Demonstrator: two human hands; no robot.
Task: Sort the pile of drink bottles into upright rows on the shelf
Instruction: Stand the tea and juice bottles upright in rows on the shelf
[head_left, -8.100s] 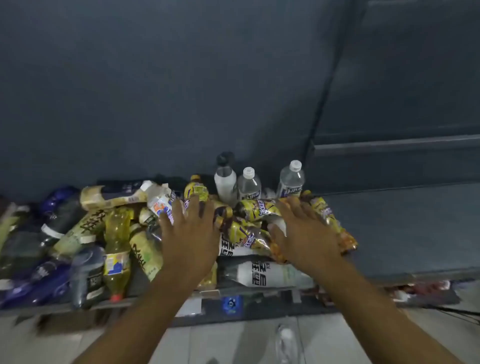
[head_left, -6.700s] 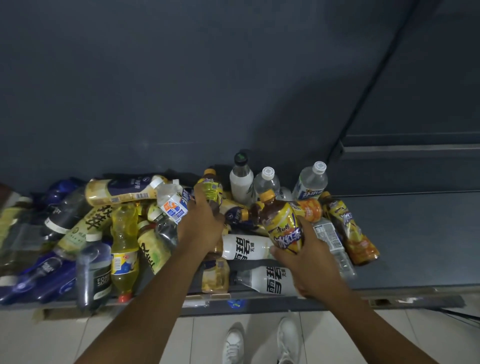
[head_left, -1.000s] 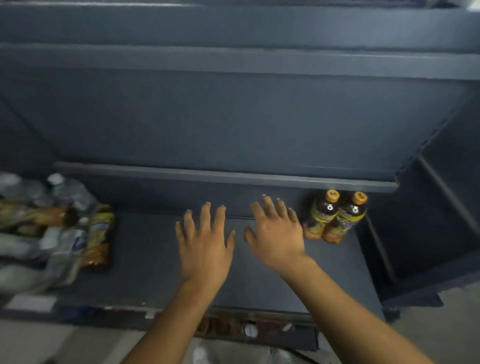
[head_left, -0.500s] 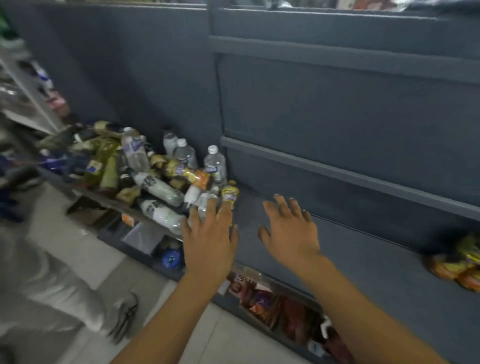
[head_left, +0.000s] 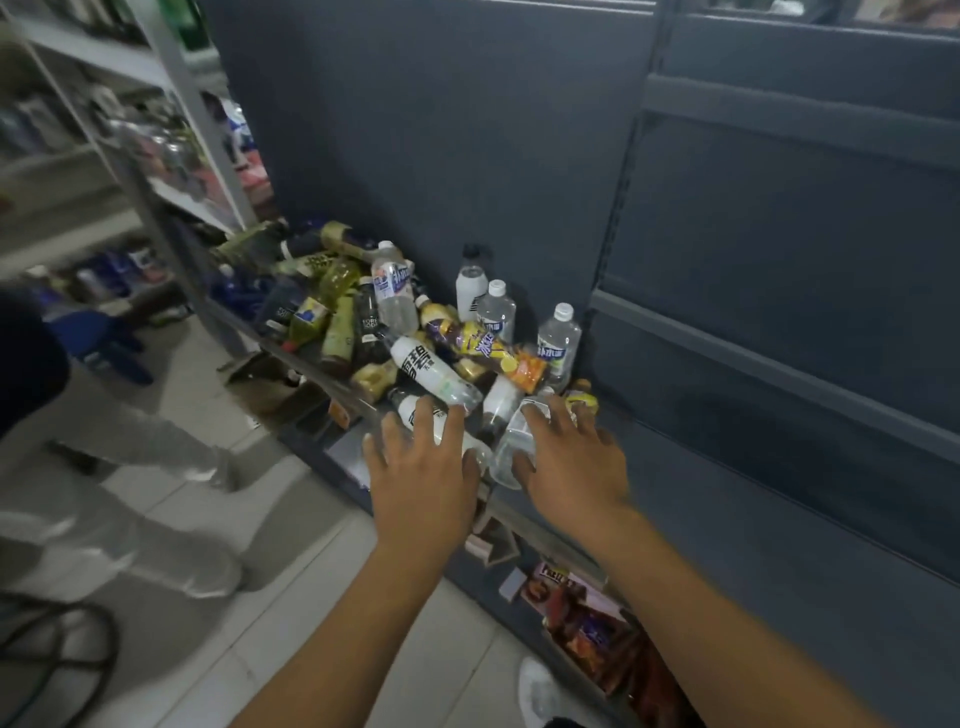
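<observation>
A heap of drink bottles (head_left: 395, 332) lies on the dark grey shelf (head_left: 737, 519), mostly on their sides. Three clear and white bottles (head_left: 558, 338) stand upright against the back panel. My left hand (head_left: 421, 467) hovers with spread fingers over a white bottle (head_left: 415, 410) lying at the near edge of the heap. My right hand (head_left: 571, 452) reaches flat over a clear bottle (head_left: 511, 452) lying beside it; a yellow-capped bottle (head_left: 582, 400) shows just past its fingertips. Neither hand has closed on anything.
To the right of the heap the shelf surface stretches away. Below the shelf edge snack packets (head_left: 587, 618) fill a lower tier. Another person's legs (head_left: 119, 467) stand on the tiled floor at left. A metal rack (head_left: 171, 156) with goods rises behind them.
The view has swung left from the two upright tea bottles back to the heap. Both hands have moved forward from the bare shelf onto the nearest lying bottles.
</observation>
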